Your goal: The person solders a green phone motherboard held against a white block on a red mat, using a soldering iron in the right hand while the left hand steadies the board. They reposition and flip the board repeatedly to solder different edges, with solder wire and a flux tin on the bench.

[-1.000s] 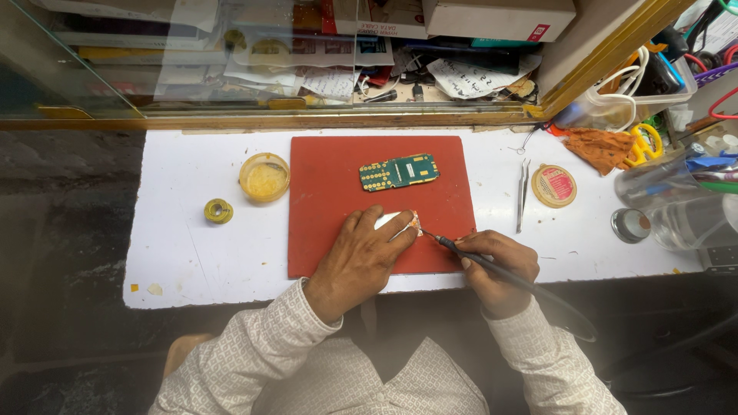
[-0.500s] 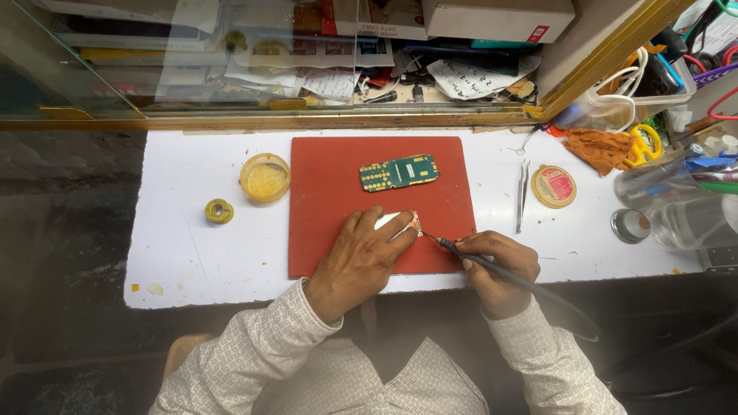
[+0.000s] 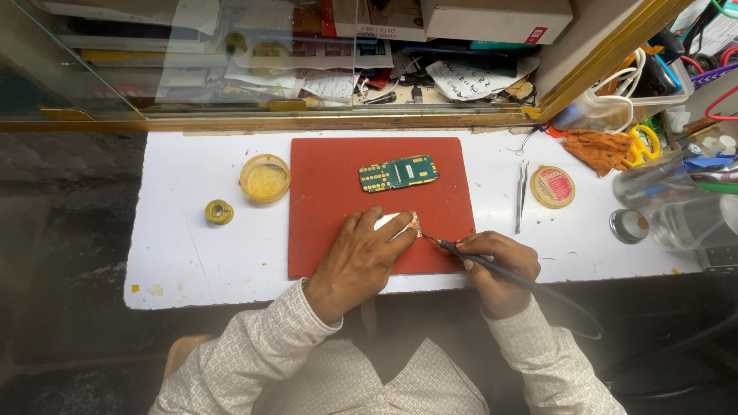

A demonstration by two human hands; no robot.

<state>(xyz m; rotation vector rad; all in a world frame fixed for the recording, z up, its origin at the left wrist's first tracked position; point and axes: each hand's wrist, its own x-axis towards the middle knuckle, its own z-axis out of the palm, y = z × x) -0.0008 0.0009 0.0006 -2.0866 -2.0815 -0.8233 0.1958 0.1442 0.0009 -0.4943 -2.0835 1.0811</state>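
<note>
The left hand (image 3: 360,257) lies palm down on the red mat (image 3: 330,192), its fingers curled and pinching a small white part (image 3: 394,221) against the mat, so that only the part's far edge shows past the fingertips. The right hand (image 3: 498,265), just to the right of it at the mat's near edge, is closed around a dark soldering iron (image 3: 492,265) held like a pen; the iron's thin tip points left and meets the right end of the white part, while its black cord trails away behind the wrist. Farther from the hands, near the middle of the mat, lies a green circuit board (image 3: 398,173) with gold contact pads, well apart from both hands. The mat rests on a white table (image 3: 192,246). Beyond and left of the left hand stand a round yellow tub (image 3: 264,178) and, further left, a small yellow spool (image 3: 219,212). Beyond the right hand, just off the mat's right edge, lie metal tweezers (image 3: 521,194), with a round flat tin (image 3: 553,186) beside them and a small round lid (image 3: 629,226) further right. An orange cloth (image 3: 596,147) lies at the table's far right corner
</note>
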